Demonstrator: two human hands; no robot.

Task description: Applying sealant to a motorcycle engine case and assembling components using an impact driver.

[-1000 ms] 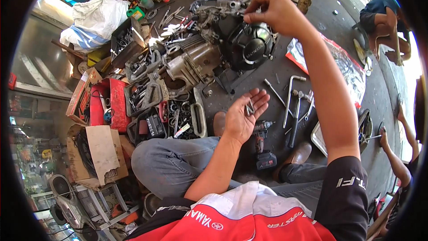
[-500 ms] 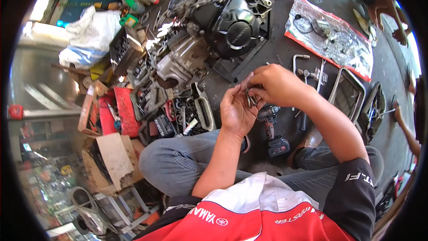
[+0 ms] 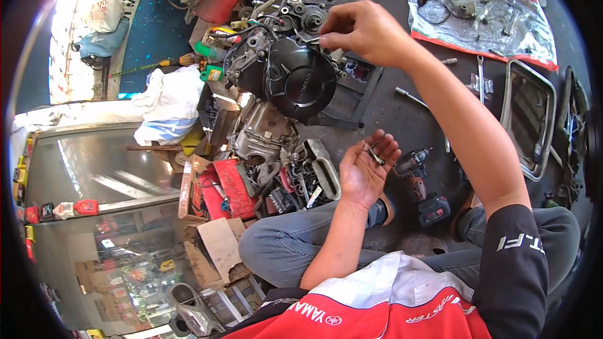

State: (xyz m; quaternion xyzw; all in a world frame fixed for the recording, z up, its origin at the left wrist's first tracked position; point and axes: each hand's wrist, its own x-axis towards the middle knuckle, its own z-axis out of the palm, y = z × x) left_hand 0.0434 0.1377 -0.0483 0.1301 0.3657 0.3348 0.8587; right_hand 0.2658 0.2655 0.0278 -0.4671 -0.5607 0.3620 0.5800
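Note:
My right hand reaches over the far right edge of a motorcycle engine with a round black side cover. Its thumb and forefinger pinch a small bright bolt beside the cover's upper edge; whether the bolt touches the engine I cannot tell. Palm up, my left hand stays low in front of the engine. A few small metal bolts lie in it against the half-curled fingers. The engine rests on a dark metal stand.
A cordless driver lies right of my left hand. Wrenches and a socket bar lie further right, near a metal-rimmed tray. Engine parts sit on a plastic sheet at the far right. A red box and tool bins stand left.
My hands were together over the bolts. My right hand has moved away to the engine with one bolt, while my left hand keeps several in its more open palm. The view has shifted.

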